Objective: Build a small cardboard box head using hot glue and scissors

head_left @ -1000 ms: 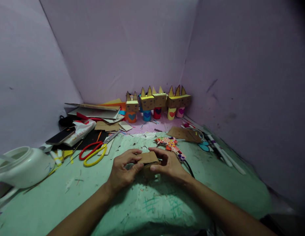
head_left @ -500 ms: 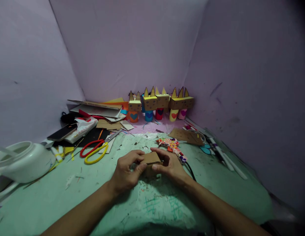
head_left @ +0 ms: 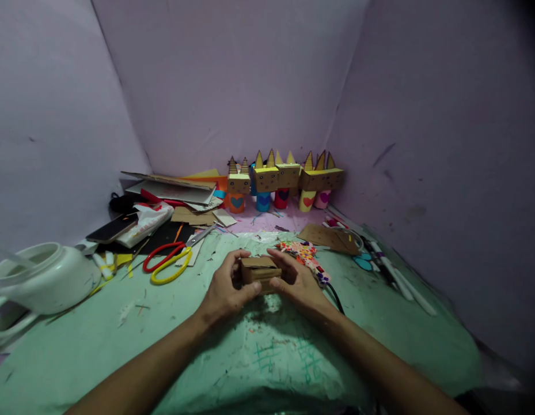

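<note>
One green-covered tabletop point(head_left: 98, 340) is spreading out in front of me; along its back, five cardboard-headed figures point(head_left: 288, 176) are standing in one row, their bodies showing orange, blue, red, yellow and pink from left to right, with one heart on each; one white pot point(head_left: 64, 282) is sitting at the left edge; one pair of scissors point(head_left: 188, 250), with one red and one yellow handle loop, is lying between pot and figures; two bare hands are working at the middle, the left hand point(head_left: 224, 291) and the right hand point(head_left: 304, 288) cupping one small cardboard box point(head_left: 264, 275) from either side; on both, the fingers are bending half open, holding the box between them, thumbs toward its near face; one floral-patterned tool point(head_left: 299, 251) is lying just beyond the right hand, trailing one black cord point(head_left: 336, 300); the box is gaping slightly under its top flap.
</note>
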Available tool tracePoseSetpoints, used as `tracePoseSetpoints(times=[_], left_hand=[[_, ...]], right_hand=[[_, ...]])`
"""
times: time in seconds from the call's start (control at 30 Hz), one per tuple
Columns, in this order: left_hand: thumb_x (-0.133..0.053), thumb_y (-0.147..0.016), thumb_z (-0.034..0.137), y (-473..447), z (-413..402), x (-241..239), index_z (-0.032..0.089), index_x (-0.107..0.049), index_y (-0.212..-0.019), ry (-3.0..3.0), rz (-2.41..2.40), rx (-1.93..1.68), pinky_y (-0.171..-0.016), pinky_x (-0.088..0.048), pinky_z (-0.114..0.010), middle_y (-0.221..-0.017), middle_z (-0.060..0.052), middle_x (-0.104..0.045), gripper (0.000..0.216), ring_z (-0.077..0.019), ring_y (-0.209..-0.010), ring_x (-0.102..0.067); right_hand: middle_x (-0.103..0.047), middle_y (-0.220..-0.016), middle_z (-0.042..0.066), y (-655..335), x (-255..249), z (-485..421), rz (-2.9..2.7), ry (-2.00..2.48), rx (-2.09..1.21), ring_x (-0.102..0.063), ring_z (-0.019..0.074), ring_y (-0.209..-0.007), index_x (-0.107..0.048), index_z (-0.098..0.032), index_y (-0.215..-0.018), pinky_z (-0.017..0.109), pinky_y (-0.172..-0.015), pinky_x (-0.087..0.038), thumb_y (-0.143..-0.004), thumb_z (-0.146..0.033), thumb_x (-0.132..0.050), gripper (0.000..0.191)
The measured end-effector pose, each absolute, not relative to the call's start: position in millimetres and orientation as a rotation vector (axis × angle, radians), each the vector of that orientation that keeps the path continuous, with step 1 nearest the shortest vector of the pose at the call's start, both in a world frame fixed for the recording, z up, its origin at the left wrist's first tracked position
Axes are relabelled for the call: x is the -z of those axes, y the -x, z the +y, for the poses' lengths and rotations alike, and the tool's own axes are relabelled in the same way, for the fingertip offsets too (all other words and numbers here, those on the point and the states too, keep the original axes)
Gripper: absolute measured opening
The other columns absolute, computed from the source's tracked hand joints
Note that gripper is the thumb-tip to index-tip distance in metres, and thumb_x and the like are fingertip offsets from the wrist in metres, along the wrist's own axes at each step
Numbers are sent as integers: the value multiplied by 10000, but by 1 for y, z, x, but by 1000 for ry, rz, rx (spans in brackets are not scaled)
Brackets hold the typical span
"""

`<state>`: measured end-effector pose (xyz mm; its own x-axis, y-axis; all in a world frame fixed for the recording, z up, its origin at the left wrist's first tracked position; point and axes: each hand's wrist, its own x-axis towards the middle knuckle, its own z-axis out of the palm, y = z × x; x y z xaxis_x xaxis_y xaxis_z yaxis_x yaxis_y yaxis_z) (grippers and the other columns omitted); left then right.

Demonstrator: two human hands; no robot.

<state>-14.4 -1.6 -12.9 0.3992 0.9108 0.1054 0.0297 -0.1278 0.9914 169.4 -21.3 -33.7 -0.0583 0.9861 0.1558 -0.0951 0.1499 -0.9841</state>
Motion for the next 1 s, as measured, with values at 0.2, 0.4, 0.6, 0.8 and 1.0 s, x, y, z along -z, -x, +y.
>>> tracePoseSetpoints(times=[0.2, 0.4, 0.6, 0.8, 1.0], left_hand=[[-723, -596, 279, 20, 1, 6, 187, -471, -1109, -1317, 895, -1044, -798, -488, -353, -978, -69, -667, 579, -269, -943, -627], [-734, -576, 252, 23, -2, 10, 202, -483, -1126, -1240, 710, -1018, -816, -478, -360, -1055, -78, -656, 607, -280, -964, -626], [-760, -614, 286, 23, 0, 18, 212, -453, -1148, -1232, 587, -916, -817, -485, -358, -1051, -89, -668, 620, -287, -970, -642], [-779, -634, 349, 18, -5, 14, 184, -482, -1116, -1336, 666, -926, -794, -490, -327, -1049, -99, -653, 590, -252, -928, -640], [-772, -631, 379, 18, -3, 15, 181, -485, -1099, -1448, 718, -926, -771, -496, -333, -1019, -96, -654, 584, -251, -906, -640]], right_hand=[[-652, -1138, 136, -193, 22, -21, -1144, 1130, -864, -628, 266, -1039, -588, -212, -1092, 479, -952, -464, -697, -537, -726, 529], [-570, -1287, 145, -177, 18, -28, -1442, 932, -1176, -560, 298, -1169, -527, -224, -1254, 460, -904, -510, -596, -492, -810, 765], [-618, -1227, 136, -164, 16, -32, -1507, 1073, -1037, -606, 293, -1096, -564, -186, -1254, 443, -876, -531, -658, -379, -774, 661], [-619, -1247, 142, -172, 24, -33, -1480, 1026, -1057, -603, 307, -1108, -581, -183, -1255, 454, -867, -530, -706, -466, -716, 633], [-639, -1226, 153, -168, 24, -34, -1501, 1055, -1016, -620, 306, -1093, -580, -162, -1257, 450, -875, -526, -734, -483, -679, 622]])
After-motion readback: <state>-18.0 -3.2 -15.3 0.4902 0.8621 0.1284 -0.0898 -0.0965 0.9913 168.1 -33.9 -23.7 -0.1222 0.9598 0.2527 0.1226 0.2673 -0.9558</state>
